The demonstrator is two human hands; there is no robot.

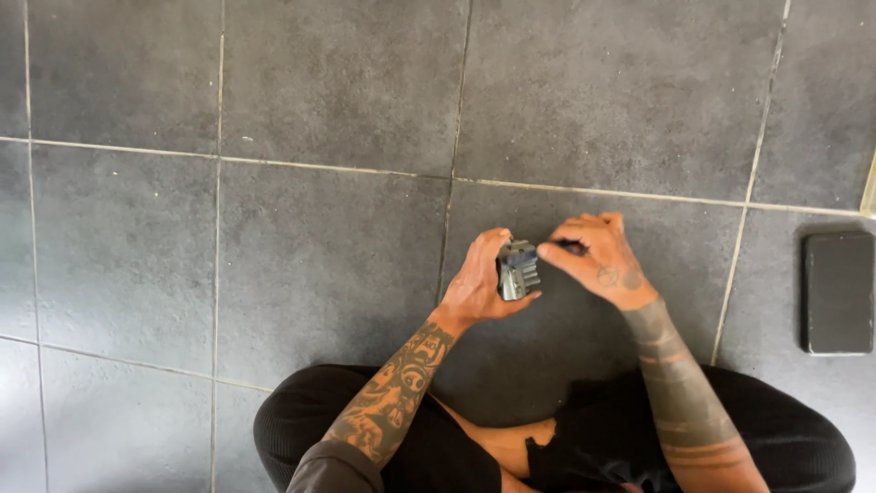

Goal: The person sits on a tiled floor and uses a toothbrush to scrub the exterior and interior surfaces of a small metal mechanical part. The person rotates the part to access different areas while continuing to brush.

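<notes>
I sit cross-legged on a grey tiled floor (328,256) and look down at both hands. My left hand (479,283) grips a small dark grey ribbed metal part (517,270), held upright between thumb and fingers. My right hand (598,260) pinches a thin dark tool (573,246) whose tip touches the top of the part. Both forearms are tattooed. The far side of the part is hidden by my fingers.
A flat black rectangular case (838,292) lies on the floor at the right edge. My legs in black trousers (411,438) fill the bottom of the view. A pale edge of something (870,187) shows at the far right.
</notes>
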